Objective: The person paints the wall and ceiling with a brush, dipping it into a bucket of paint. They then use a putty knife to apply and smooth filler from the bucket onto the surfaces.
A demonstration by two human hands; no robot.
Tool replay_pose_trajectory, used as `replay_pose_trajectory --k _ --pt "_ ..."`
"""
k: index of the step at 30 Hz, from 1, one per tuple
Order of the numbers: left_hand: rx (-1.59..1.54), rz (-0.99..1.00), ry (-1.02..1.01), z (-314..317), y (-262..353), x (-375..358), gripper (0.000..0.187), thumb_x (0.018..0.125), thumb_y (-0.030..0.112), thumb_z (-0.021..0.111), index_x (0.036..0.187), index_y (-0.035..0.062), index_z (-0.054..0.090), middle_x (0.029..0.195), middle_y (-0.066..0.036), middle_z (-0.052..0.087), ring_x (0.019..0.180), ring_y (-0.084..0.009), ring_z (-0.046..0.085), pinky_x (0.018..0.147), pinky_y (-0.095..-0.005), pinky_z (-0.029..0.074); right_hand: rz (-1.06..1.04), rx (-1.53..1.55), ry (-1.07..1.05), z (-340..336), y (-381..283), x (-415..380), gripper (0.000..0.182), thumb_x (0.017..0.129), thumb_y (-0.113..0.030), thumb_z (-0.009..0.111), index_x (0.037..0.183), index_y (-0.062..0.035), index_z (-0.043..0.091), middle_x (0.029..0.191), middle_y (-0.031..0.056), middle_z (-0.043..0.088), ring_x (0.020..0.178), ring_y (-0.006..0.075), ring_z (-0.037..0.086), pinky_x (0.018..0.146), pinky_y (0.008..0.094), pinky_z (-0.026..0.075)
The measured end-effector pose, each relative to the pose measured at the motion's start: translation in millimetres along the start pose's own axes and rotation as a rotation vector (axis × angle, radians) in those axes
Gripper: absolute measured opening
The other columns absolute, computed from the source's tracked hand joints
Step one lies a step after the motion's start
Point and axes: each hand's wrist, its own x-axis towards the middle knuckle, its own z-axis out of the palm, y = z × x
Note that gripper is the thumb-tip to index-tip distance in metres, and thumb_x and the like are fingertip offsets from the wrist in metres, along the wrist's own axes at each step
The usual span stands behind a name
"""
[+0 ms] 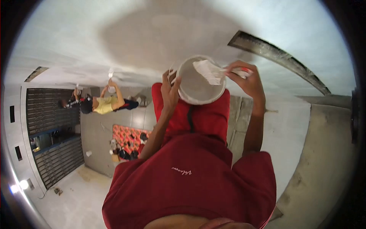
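Observation:
My left hand point(170, 87) grips the near-left side of a round white bucket point(202, 101), its fingers at the rim. Pale grey-white liquid or coating shows inside. In my right hand point(247, 79) is the handle of a wide paintbrush point(209, 72), a bit of red showing by the fingers. The brush's white-coated head lies over the bucket's opening, pointing left and overlapping its right rim in this view. The bucket is in front of my red trousers point(190, 118).
A pale surface point(160, 38) with a dark recessed slot point(282, 59) fills the top. Leftward, a person in a yellow top point(106, 105) and a person in dark clothes point(72, 101) work by it. A red patterned mat point(124, 133) carries several items near a folding metal gate point(53, 108).

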Motion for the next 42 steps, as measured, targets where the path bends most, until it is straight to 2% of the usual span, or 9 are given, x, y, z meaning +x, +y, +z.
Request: replay_pose_trajectory --k 2,4,7,22,31,34,37,40,42 --pt "0.018 0.008 0.005 -2 -3 0 0.049 0.092 0.025 0.059 0.126 -0.0045 0.041 0.115 -0.024 0.061 0.106 -0.0259 0.06 0.088 -0.0336 0.048 -0.008 -0.108 -0.232 26 8 15 0.012 0.071 0.001 0.07 0.081 -0.0021 0.066 0.071 0.0065 0.064 0.071 0.0126 0.062 0.067 0.0284 0.048" --pt "-0.005 -0.027 0.005 0 -5 -1 0.049 0.092 0.025 0.06 0.126 -0.0045 0.041 0.116 -0.025 0.06 0.108 -0.0271 0.06 0.089 -0.0341 0.048 0.054 -0.373 -0.318 56 21 25 0.011 0.07 -0.004 0.068 0.081 -0.0038 0.067 0.07 0.0122 0.064 0.068 0.0229 0.064 0.064 0.0334 0.048" --pt "-0.012 -0.028 0.007 1 -5 -2 0.05 0.091 0.025 0.06 0.127 -0.0042 0.041 0.118 -0.025 0.06 0.108 -0.0268 0.059 0.089 -0.0346 0.048 0.071 -0.499 -0.352 87 58 35 0.014 0.067 -0.002 0.066 0.081 -0.0062 0.068 0.075 0.0153 0.065 0.069 0.0258 0.063 0.065 0.0343 0.047" --pt "-0.019 -0.002 -0.003 2 2 -2 0.051 0.092 0.025 0.06 0.128 -0.0048 0.039 0.118 -0.025 0.06 0.106 -0.0254 0.06 0.089 -0.0337 0.047 0.054 -0.6 -0.234 101 80 25 0.018 0.069 -0.002 0.063 0.086 -0.0056 0.069 0.081 0.0156 0.067 0.076 0.037 0.063 0.073 0.0427 0.05" --pt "-0.044 -0.054 0.024 0 -4 0 0.052 0.092 0.026 0.059 0.128 -0.0054 0.038 0.119 -0.028 0.058 0.109 -0.0271 0.058 0.091 -0.0344 0.046 0.138 0.124 -0.017 11 11 3 0.011 0.075 0.002 0.074 0.085 -0.0011 0.07 0.082 0.0045 0.069 0.078 0.0099 0.063 0.07 0.0235 0.049" --pt "-0.076 -0.057 0.037 1 -11 1 0.052 0.092 0.026 0.059 0.128 -0.0053 0.039 0.119 -0.029 0.058 0.11 -0.0272 0.058 0.09 -0.0344 0.046 0.103 0.115 0.204 -12 -21 15 0.009 0.077 0.0 0.073 0.085 -0.001 0.07 0.083 0.0067 0.069 0.078 0.0114 0.063 0.07 0.0239 0.049" --pt "-0.092 -0.057 0.047 2 -11 -1 0.051 0.092 0.025 0.059 0.128 -0.0054 0.039 0.119 -0.029 0.058 0.11 -0.0269 0.058 0.09 -0.0339 0.046 -0.295 -0.145 0.314 -10 -39 51 0.018 0.073 0.003 0.072 0.089 -0.005 0.07 0.091 0.0074 0.068 0.081 0.0148 0.065 0.07 0.0269 0.052" --pt "-0.094 -0.048 0.043 2 -14 1 0.051 0.092 0.025 0.059 0.128 -0.0054 0.039 0.117 -0.029 0.059 0.108 -0.0263 0.059 0.089 -0.0332 0.046 -0.717 -0.75 0.42 12 -36 95 0.027 0.068 0.004 0.069 0.092 -0.0085 0.067 0.1 0.0079 0.064 0.09 0.0205 0.064 0.071 0.0321 0.055" --pt "-0.088 -0.049 0.039 2 -16 1 0.05 0.092 0.025 0.059 0.128 -0.0051 0.039 0.115 -0.028 0.06 0.106 -0.0259 0.06 0.088 -0.0328 0.047 -0.735 -0.87 0.401 28 -22 114 0.028 0.066 0.001 0.068 0.091 -0.0094 0.064 0.105 0.0096 0.06 0.096 0.0246 0.062 0.071 0.0347 0.056"
